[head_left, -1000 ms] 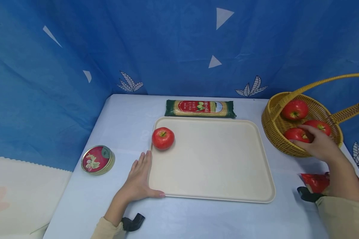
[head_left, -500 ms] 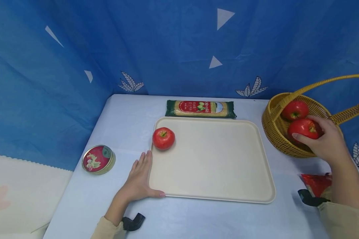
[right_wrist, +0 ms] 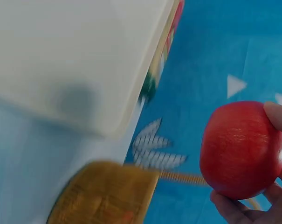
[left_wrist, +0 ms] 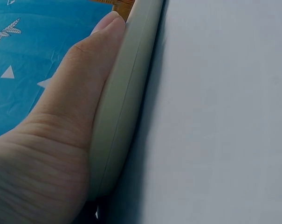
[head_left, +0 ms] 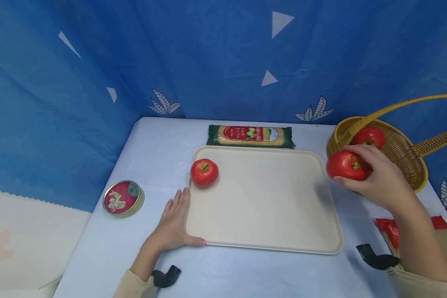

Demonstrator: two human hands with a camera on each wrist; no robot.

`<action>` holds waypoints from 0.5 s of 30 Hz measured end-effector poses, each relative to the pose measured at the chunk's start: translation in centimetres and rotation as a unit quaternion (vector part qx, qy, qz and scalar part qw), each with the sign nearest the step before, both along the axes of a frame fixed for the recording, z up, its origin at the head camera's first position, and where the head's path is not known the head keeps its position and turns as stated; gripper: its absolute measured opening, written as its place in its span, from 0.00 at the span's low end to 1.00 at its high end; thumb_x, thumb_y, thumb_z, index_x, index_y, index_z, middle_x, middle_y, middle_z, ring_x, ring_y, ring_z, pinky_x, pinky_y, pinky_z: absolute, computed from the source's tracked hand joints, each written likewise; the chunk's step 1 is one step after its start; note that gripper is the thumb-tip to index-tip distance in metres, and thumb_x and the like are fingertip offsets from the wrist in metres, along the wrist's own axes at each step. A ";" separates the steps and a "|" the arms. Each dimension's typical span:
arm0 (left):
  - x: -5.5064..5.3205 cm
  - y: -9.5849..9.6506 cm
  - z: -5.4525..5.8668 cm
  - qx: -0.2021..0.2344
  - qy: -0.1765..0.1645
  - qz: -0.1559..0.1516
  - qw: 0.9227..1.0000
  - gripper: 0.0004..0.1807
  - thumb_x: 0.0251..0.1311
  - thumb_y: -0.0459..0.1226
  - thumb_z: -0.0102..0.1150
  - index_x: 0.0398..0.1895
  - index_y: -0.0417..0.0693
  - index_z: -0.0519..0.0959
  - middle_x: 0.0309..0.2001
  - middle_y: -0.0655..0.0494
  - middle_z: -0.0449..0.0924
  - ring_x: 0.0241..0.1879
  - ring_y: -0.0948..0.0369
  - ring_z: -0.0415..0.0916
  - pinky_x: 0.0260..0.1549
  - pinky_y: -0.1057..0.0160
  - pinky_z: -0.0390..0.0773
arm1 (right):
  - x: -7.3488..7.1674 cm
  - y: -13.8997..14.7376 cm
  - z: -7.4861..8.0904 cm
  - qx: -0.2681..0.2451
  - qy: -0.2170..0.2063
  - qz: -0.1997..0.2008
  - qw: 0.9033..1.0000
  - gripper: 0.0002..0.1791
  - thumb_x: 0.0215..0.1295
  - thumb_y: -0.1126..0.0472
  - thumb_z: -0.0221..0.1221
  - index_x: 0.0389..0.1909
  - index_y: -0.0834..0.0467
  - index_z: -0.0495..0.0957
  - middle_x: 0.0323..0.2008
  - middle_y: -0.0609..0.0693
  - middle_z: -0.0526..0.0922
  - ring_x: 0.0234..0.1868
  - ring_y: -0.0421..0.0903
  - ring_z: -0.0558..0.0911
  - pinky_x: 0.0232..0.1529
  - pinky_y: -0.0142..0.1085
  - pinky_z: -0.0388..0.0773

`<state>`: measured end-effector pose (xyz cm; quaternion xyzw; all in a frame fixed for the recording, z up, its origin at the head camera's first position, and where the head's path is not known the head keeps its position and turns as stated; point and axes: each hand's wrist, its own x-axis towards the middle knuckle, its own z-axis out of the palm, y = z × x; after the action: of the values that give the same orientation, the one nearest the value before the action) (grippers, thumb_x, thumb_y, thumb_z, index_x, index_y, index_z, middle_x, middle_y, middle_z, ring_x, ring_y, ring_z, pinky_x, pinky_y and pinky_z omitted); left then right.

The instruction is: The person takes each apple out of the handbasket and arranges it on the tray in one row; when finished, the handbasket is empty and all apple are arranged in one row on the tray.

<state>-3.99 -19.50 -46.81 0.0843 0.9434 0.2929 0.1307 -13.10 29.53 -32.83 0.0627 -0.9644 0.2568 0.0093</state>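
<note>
A red apple (head_left: 344, 165) is gripped between the thumb and fingers of my right hand (head_left: 385, 180), raised between the wicker basket (head_left: 413, 165) and the beige tray (head_left: 264, 198). The right wrist view shows the same apple (right_wrist: 241, 149) held at the fingertips. Another red apple (head_left: 368, 135) lies in the basket, part of which my hand hides. On the tray's far left corner sits a red apple (head_left: 204, 172). My left hand (head_left: 171, 225) rests at the tray's near left corner, fingers straight along its side and thumb (left_wrist: 80, 79) along the near edge.
Behind the tray lies a green-ended pasta packet (head_left: 251, 136). A round tin (head_left: 122, 198) stands on the left of the table. Under my right forearm is a red packet (head_left: 389, 229), partly covered. The basket's tall handle (head_left: 406, 101) arches over it; blue cloth hangs behind.
My right hand has taken hold of an apple in the basket, lifted it out and carried it left toward the tray. The left hand has stayed in place.
</note>
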 end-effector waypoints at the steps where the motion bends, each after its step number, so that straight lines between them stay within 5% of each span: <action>1: 0.0 0.0 0.0 0.001 0.001 0.000 1.000 0.85 0.25 0.71 0.75 0.80 0.43 0.35 0.81 0.47 0.33 0.80 0.46 0.28 0.75 0.39 0.35 | 0.0 -0.6 0.0 -0.005 0.003 0.013 1.000 0.51 0.45 0.52 0.79 0.71 0.51 0.65 0.67 0.65 0.64 0.62 0.69 0.63 0.40 0.70 0.78; 8: 0.0 -0.1 0.0 -0.004 0.001 0.001 1.000 0.85 0.24 0.72 0.74 0.80 0.44 0.34 0.82 0.47 0.32 0.80 0.46 0.28 0.75 0.39 0.35 | -0.8 -5.2 -0.5 -0.026 0.025 0.087 0.996 0.48 0.41 0.55 0.80 0.67 0.54 0.69 0.63 0.60 0.70 0.61 0.65 0.69 0.41 0.66 0.81; 15: 0.0 0.0 0.0 0.001 -0.003 0.003 1.000 0.85 0.24 0.72 0.74 0.80 0.45 0.33 0.82 0.48 0.32 0.81 0.48 0.27 0.76 0.40 0.35 | -2.1 -9.5 -2.2 -0.044 0.001 0.130 0.991 0.45 0.44 0.51 0.79 0.67 0.49 0.71 0.63 0.54 0.72 0.63 0.60 0.71 0.46 0.61 0.82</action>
<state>-3.95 -19.49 -46.82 0.0812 0.9428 0.2948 0.1324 -15.23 19.98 -35.03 0.1872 -0.9357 0.2983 -0.0203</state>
